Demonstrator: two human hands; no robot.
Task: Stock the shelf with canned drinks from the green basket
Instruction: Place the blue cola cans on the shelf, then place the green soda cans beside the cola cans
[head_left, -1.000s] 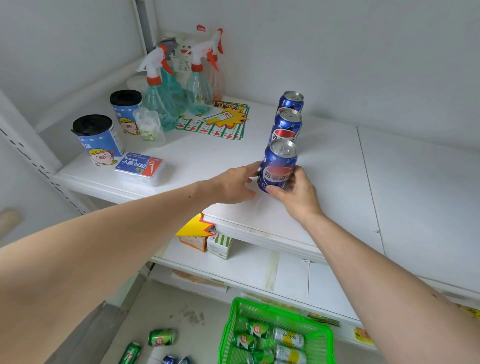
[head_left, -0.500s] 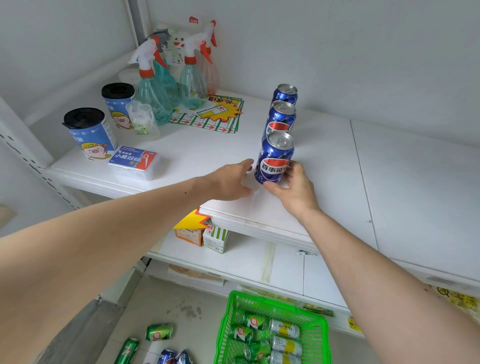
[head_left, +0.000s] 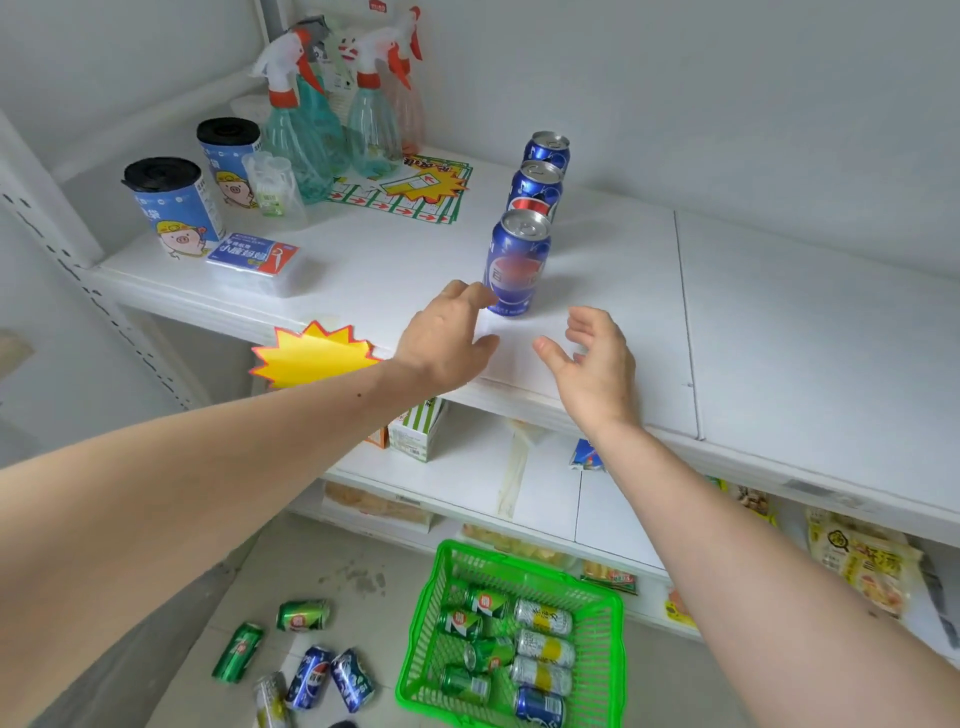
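Observation:
Three blue cola cans stand upright in a row on the white shelf (head_left: 613, 291): the nearest can (head_left: 517, 262), a middle can (head_left: 535, 189) and a far can (head_left: 547, 149). My left hand (head_left: 449, 340) hovers just left of the nearest can, fingers relaxed, fingertips close to its base. To the can's lower right, my right hand (head_left: 592, 358) is off it, fingers loosely spread and holding nothing. On the floor below, the green basket (head_left: 421, 618) holds several green, yellow and blue cans.
Spray bottles (head_left: 301, 135), two black-lidded tubs (head_left: 174, 205), a flat blue packet (head_left: 254, 254) and a printed mat (head_left: 410, 189) fill the shelf's left part. Several loose cans (head_left: 306, 670) lie on the floor left of the basket. Snack packs (head_left: 862, 561) sit on lower shelves.
Both hands have let go of the nearest blue can and drawn back toward the shelf's front edge. The can now stands alone.

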